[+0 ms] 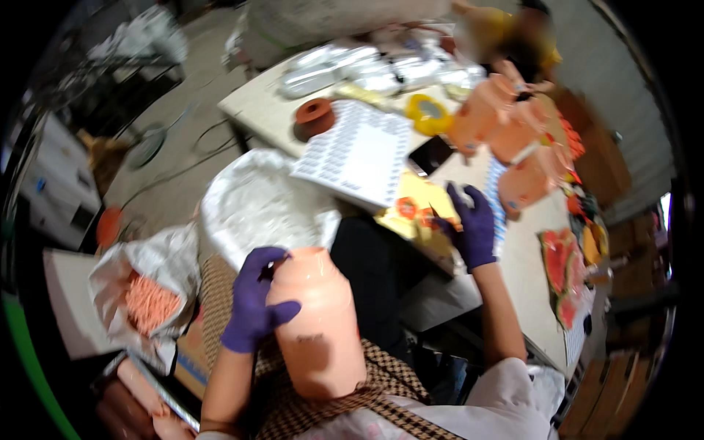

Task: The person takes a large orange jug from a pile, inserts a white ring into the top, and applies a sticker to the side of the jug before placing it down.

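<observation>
My left hand (253, 304), in a purple glove, grips a peach-coloured plastic jar (319, 334) by its shoulder. The jar stands tilted over my lap, with its neck at the top and a small dark print on its side. My right hand (473, 227), also gloved in purple, hovers at the table's near edge with its fingers apart. Close under those fingers lies a yellow sheet (433, 192) with orange round pieces (408, 208) on it. Nothing shows clearly between the right fingers.
On the table are a white patterned sheet (359, 150), brown tape (314, 116), yellow tape (427, 114), a phone (431, 155) and several peach jars (524, 180). A white sack (249, 202) stands beside my lap; another (183, 257) holds peach strips. Another person (506, 37) is across the table.
</observation>
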